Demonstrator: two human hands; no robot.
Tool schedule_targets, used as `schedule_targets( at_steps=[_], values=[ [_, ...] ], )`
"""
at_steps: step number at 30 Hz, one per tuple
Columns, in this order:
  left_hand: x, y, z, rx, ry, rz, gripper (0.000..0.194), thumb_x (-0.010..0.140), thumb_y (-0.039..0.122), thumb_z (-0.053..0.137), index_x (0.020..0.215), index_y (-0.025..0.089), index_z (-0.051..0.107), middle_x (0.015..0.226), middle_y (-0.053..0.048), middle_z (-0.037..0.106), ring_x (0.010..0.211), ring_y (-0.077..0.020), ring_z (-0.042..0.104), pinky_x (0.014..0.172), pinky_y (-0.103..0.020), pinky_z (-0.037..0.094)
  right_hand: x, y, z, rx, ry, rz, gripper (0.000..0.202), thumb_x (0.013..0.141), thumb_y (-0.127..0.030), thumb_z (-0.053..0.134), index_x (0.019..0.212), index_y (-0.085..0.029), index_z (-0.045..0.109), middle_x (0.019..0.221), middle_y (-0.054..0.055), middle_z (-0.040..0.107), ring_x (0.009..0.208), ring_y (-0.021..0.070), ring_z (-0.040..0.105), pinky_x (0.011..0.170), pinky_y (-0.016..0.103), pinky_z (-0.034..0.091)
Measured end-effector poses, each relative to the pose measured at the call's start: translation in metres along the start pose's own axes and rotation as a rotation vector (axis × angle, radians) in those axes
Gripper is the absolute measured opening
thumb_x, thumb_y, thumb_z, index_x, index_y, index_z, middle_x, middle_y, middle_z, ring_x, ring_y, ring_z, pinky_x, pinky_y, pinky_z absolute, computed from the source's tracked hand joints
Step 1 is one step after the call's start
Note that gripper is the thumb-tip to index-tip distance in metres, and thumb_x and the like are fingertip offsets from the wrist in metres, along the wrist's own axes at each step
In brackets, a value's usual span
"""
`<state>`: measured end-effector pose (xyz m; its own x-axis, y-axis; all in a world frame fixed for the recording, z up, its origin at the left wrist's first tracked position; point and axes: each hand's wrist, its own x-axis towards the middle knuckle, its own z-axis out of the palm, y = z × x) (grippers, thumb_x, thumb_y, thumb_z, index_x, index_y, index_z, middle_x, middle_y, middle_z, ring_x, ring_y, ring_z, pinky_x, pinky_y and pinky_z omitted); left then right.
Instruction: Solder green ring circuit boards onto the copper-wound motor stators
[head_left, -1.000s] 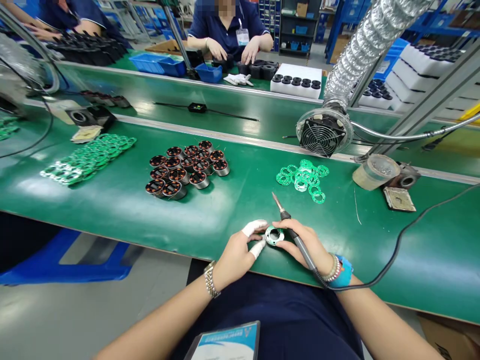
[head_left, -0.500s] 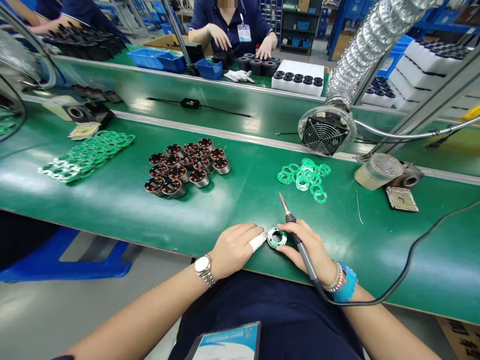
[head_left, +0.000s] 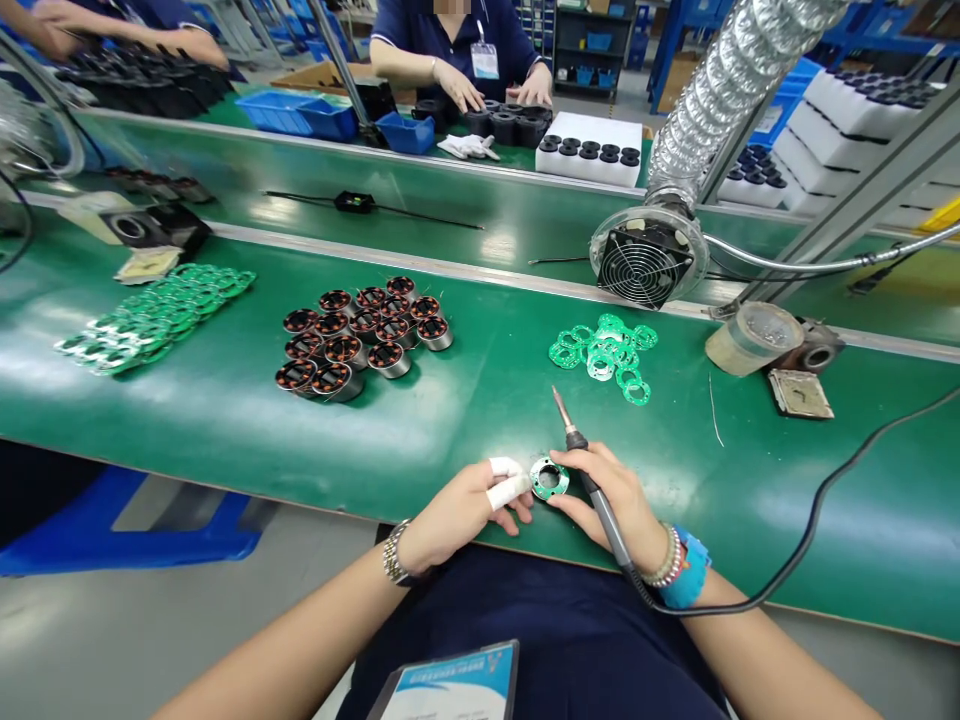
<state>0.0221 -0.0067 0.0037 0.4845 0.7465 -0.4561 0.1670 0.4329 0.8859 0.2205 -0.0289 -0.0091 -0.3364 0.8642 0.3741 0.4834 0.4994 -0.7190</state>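
My right hand (head_left: 619, 495) is closed around a soldering iron (head_left: 602, 500), its tip pointing away from me. Its thumb and index finger also grip the right side of a green ring-shaped circuit board (head_left: 538, 490) near the table's front edge. A silvery rim shows under the board, but what lies beneath is mostly hidden. At the board's left side, my left hand (head_left: 465, 505) pinches with white-taped fingers, the others curled below. Loose ring boards (head_left: 602, 365) lie in a pile beyond my right hand. Several copper-wound motor stators (head_left: 388, 358) stand grouped to the left.
Rows of ring boards (head_left: 127, 335) lie far left. A fan on a foil duct (head_left: 645, 262) hangs at the back. To the right are a plastic cup (head_left: 739, 350), a soldering sponge (head_left: 801, 392) and the iron's cable (head_left: 817, 515). A co-worker (head_left: 457, 60) handles black parts across the bench.
My left hand has turned, bringing two taped fingers into view at the board. The right hand keeps its hold on the iron and board. The camera view has shifted slightly.
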Motion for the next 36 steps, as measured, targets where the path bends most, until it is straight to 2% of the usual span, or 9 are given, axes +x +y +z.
schedule_targets(
  at_steps=[4,11,14,17,20,23,26,31,36],
  values=[
    [0.003,-0.005,-0.018,0.151,0.035,0.161,0.018,0.076,0.026,0.059,0.089,0.013,0.059,0.076,-0.003,0.063,0.065,-0.0119,0.059,0.064,-0.025,0.051,0.0,-0.001,0.0,0.009,0.0,0.009,0.038,0.078,-0.022,0.065,0.114,-0.02,0.053,0.094,0.006,0.061,0.088,0.0185,0.056,0.076,0.031,0.05],
    [0.016,-0.003,-0.022,0.341,-0.036,0.379,0.009,0.078,0.023,0.057,0.076,0.014,0.06,0.076,-0.003,0.059,0.064,-0.0118,0.057,0.062,-0.025,0.049,0.0,-0.001,0.0,0.01,0.008,0.004,0.039,0.078,-0.022,0.064,0.115,-0.021,0.052,0.095,0.006,0.061,0.086,0.0183,0.056,0.075,0.032,0.05],
    [0.017,-0.006,-0.011,0.306,-0.01,0.353,0.01,0.078,0.024,0.056,0.075,0.015,0.053,0.071,0.0,0.054,0.06,-0.0109,0.056,0.057,-0.024,0.048,0.0,0.0,0.0,0.005,0.009,-0.001,0.04,0.077,-0.022,0.065,0.115,-0.02,0.052,0.095,0.007,0.061,0.085,0.018,0.056,0.075,0.031,0.05],
    [0.017,-0.01,0.003,0.154,0.106,0.286,0.013,0.079,0.025,0.054,0.075,0.017,0.045,0.064,0.004,0.048,0.052,-0.0087,0.053,0.051,-0.022,0.047,-0.001,0.0,0.001,-0.004,0.021,0.001,0.04,0.078,-0.022,0.064,0.115,-0.02,0.052,0.095,0.007,0.061,0.085,0.0182,0.056,0.074,0.031,0.05],
    [0.015,-0.01,0.015,-0.024,0.224,0.234,0.019,0.079,0.025,0.052,0.095,0.018,0.044,0.077,0.003,0.049,0.052,-0.0073,0.052,0.05,-0.022,0.049,-0.001,0.0,0.003,-0.004,0.023,-0.008,0.038,0.079,-0.022,0.063,0.115,-0.022,0.051,0.095,0.007,0.061,0.084,0.0182,0.057,0.074,0.032,0.051],
    [0.011,-0.007,0.021,-0.111,0.224,0.18,0.032,0.08,0.025,0.051,0.112,0.02,0.045,0.097,-0.003,0.052,0.059,-0.0081,0.055,0.055,-0.024,0.051,0.001,-0.001,0.002,0.016,-0.005,-0.006,0.036,0.081,-0.021,0.061,0.115,-0.023,0.05,0.098,0.007,0.061,0.086,0.0179,0.057,0.077,0.032,0.05],
    [0.002,-0.01,0.024,-0.081,0.208,0.158,0.026,0.081,0.026,0.052,0.105,0.016,0.052,0.089,-0.003,0.059,0.065,-0.0113,0.057,0.064,-0.026,0.051,0.005,-0.001,-0.006,0.071,-0.082,0.058,0.035,0.08,-0.021,0.061,0.114,-0.023,0.051,0.105,0.008,0.059,0.096,0.0182,0.058,0.083,0.032,0.05],
    [-0.014,-0.028,0.022,0.166,0.23,0.295,0.024,0.084,0.026,0.05,0.106,0.017,0.052,0.089,-0.006,0.061,0.078,-0.0157,0.06,0.072,-0.029,0.052,0.001,-0.002,-0.02,0.114,-0.149,0.051,0.038,0.08,-0.018,0.059,0.116,-0.022,0.048,0.117,0.009,0.058,0.116,0.0202,0.05,0.097,0.036,0.043],
    [-0.013,-0.033,0.007,0.857,0.357,0.62,0.026,0.085,0.015,0.044,0.108,0.017,0.056,0.102,-0.01,0.062,0.087,-0.0199,0.06,0.077,-0.033,0.05,-0.006,-0.005,-0.013,-0.027,-0.083,-0.031,0.04,0.078,-0.021,0.062,0.116,-0.022,0.049,0.113,0.009,0.061,0.115,0.0234,0.05,0.096,0.041,0.044]
  ],
)
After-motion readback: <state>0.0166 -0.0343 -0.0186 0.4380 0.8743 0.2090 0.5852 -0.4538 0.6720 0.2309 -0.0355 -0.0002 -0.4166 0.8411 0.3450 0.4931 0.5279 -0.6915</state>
